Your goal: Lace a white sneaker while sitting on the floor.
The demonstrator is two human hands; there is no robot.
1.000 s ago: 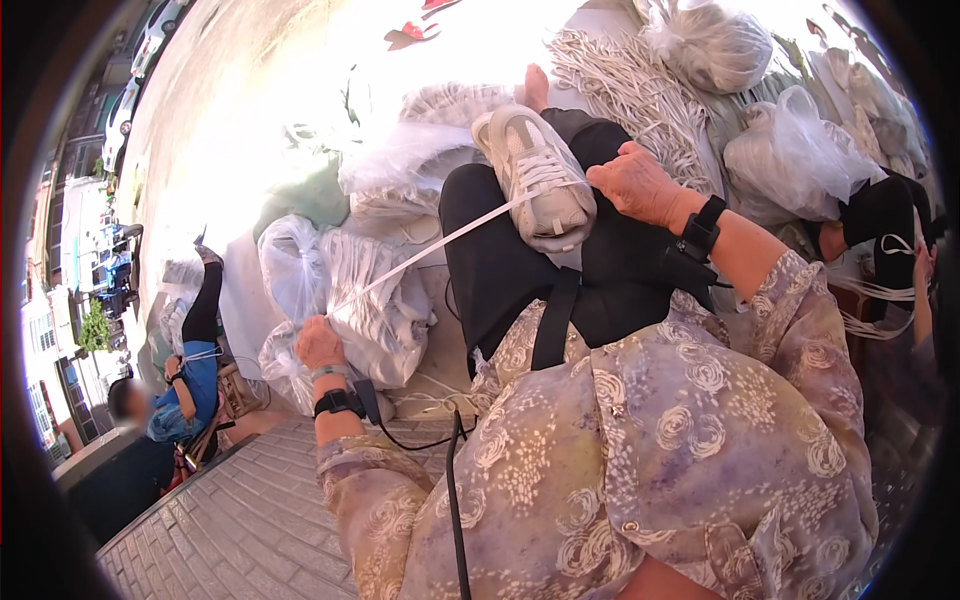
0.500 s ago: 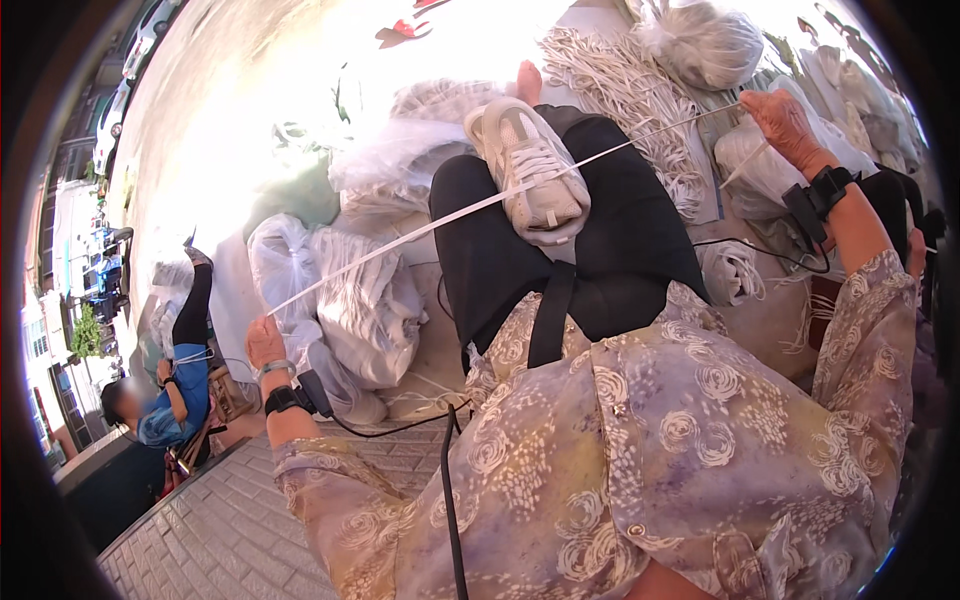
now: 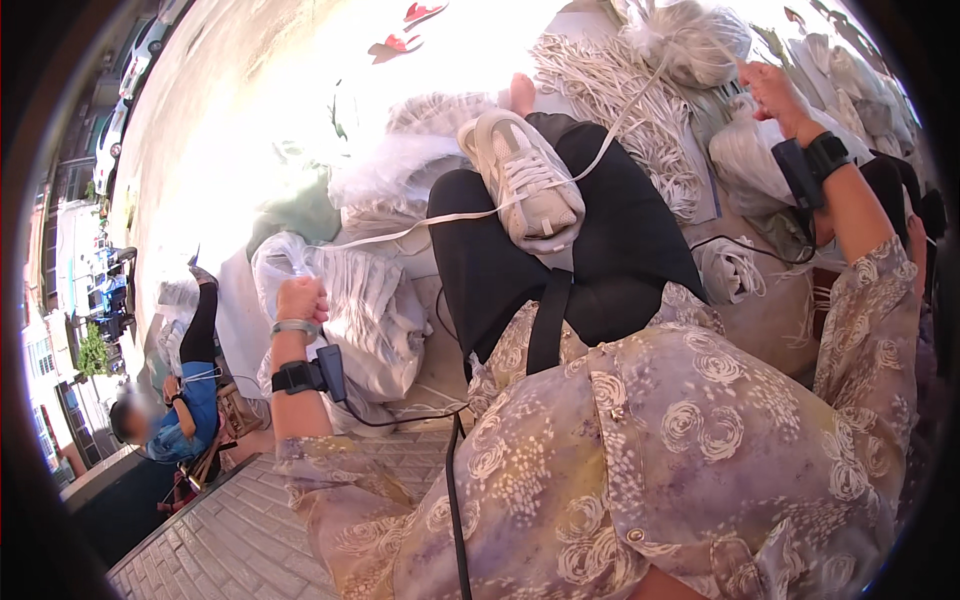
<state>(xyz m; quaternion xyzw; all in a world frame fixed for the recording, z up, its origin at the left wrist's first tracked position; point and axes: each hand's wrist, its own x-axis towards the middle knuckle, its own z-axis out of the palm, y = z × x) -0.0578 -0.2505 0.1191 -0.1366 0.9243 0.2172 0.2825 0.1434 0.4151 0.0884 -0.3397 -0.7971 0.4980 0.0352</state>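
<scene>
Sitting at the far left, well apart, a person in a blue top [image 3: 190, 410] rests on a low seat. Nearer in, the left hand [image 3: 300, 298] is closed in a fist on one end of a long flat white cord [image 3: 440, 218], just above a clear plastic bag of white cords [image 3: 370, 310]. The cord runs taut from that fist up and rightward, crossing the laces of a pale beige sneaker [image 3: 525, 185] on the crossed black-trousered leg, then climbs toward the right hand [image 3: 775, 95]. That hand is raised high beside a tangled bundle of white cord [image 3: 690, 30]; its grip cannot be made out.
</scene>
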